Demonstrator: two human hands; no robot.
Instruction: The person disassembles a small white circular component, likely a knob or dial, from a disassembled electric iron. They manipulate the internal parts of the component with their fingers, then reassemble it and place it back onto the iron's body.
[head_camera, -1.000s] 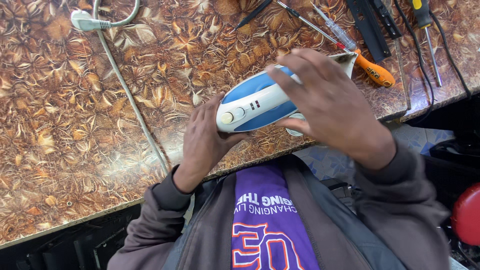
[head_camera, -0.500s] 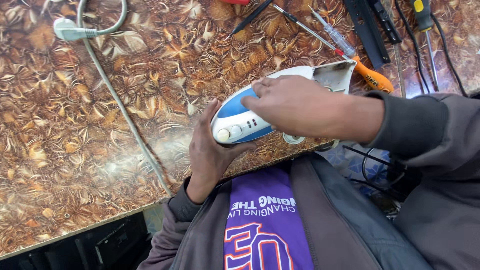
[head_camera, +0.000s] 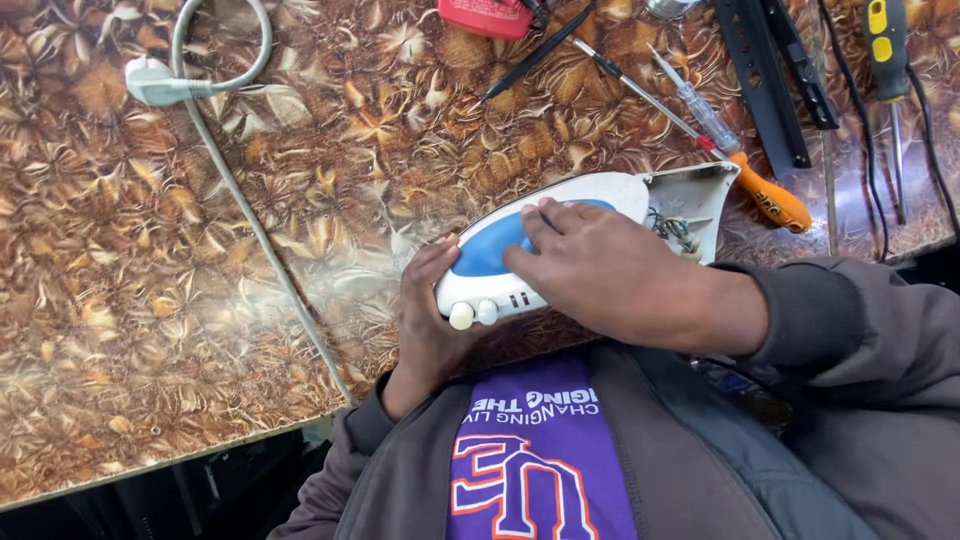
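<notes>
Leftmost, a white plug (head_camera: 152, 82) on a grey cord (head_camera: 255, 228) lay on the brown leaf-patterned table (head_camera: 120, 300), the cord running diagonally toward the near table edge. The iron, then, was unplugged.

Left hand (head_camera: 432, 320) was cupped around the near end of the white-and-blue clothes iron (head_camera: 560, 240), fingers curled up its side, just beside the two knobs. The iron sat at the near edge of the table, right in front of the person's body.

Right hand (head_camera: 600, 270) lay flat over the top of the iron's blue handle, fingers loosely bent and pressing down; both hands had hold of it, neither around anything else.

At the iron's far end the rear cover seemed to be off, with wiring (head_camera: 678, 232) showing inside the shell, though the view there was small and partly hidden. Judged: opening had begun at the back only; the main body remained closed.

Further right lay an orange-handled screwdriver (head_camera: 765, 195), a clear-handled tester screwdriver (head_camera: 690, 100), a black bar (head_camera: 765, 80) and a yellow-handled tool (head_camera: 885, 40), all untouched.
</notes>
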